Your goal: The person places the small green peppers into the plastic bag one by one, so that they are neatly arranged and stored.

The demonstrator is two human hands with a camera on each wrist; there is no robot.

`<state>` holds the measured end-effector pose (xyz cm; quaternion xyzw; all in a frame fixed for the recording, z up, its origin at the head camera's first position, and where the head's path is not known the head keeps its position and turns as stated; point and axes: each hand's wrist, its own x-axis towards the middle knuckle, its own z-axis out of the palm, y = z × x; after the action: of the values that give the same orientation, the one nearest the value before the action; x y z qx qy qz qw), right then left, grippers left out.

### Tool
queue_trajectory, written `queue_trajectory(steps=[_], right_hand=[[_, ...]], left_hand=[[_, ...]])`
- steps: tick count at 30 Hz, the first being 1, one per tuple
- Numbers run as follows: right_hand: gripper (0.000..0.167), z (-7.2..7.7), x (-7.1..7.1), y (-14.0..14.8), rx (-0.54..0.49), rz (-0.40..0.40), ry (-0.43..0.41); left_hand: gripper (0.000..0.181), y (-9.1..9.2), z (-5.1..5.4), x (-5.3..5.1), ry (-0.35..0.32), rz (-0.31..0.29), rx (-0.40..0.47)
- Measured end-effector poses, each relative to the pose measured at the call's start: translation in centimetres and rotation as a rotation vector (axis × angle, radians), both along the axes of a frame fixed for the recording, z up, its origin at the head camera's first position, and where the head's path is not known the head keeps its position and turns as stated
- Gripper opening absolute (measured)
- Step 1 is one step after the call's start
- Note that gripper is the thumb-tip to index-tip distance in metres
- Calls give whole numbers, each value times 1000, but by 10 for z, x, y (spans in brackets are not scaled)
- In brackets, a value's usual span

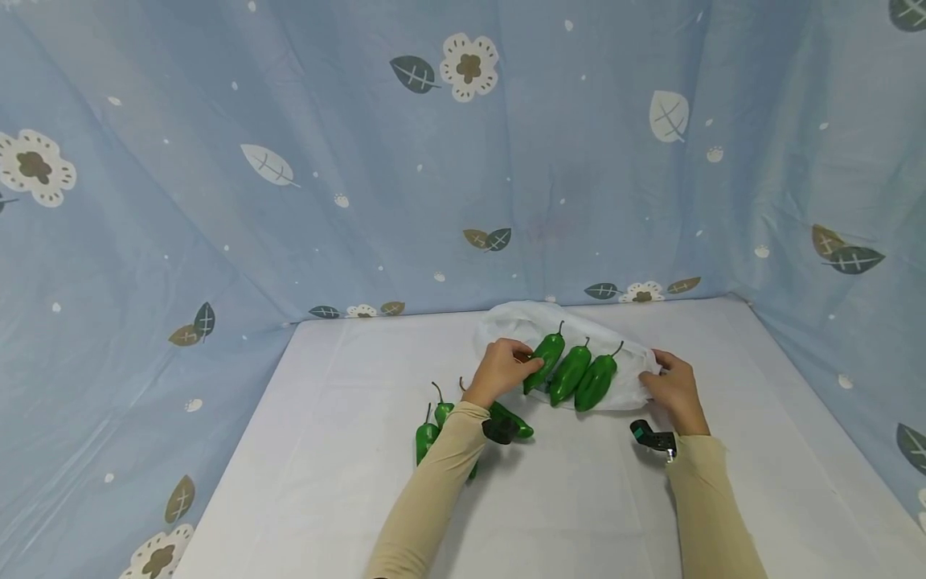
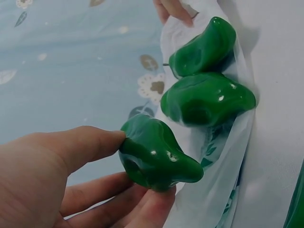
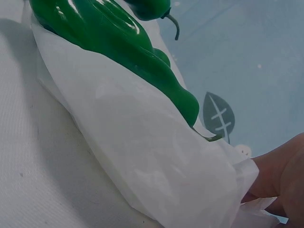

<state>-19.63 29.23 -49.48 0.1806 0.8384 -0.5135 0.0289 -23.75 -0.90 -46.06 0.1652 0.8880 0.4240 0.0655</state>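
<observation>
Between its thumb and fingers the left hand (image 1: pixel 502 371) (image 2: pixel 95 175) pinches a green pepper (image 1: pixel 547 354) (image 2: pixel 154 154) over the white plastic bag (image 1: pixel 629 390) (image 3: pixel 142 137). Two more green peppers, a middle one (image 1: pixel 570 375) (image 2: pixel 204 99) and a right one (image 1: pixel 596 383) (image 2: pixel 204 47), lie side by side on the bag. At the bag's right end the right hand (image 1: pixel 674 390) (image 3: pixel 280 180) grips the plastic; its fingertips are partly hidden.
Several green peppers (image 1: pixel 427 438) lie on the white table (image 1: pixel 325 418) beneath and beside the left forearm, partly covered by it. A blue patterned curtain (image 1: pixel 362 161) hangs behind the table. A black wrist device (image 1: pixel 653 437) sits by the right wrist.
</observation>
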Motion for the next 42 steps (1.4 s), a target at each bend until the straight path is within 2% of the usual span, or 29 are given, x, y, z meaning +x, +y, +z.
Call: queue_trajectory(steps=[19,28,42], right_hand=[[66,-1,1,-1,12,3,8],[66,0,2,-2,13,-2,17],[67,2,1,0,12,4,-1]], left_hand=[[35,6,-6,1,-3,-13,-44],[33,9,-5,2,-10,-20,-25],[33,13,-8,3,-15,-17,-71]])
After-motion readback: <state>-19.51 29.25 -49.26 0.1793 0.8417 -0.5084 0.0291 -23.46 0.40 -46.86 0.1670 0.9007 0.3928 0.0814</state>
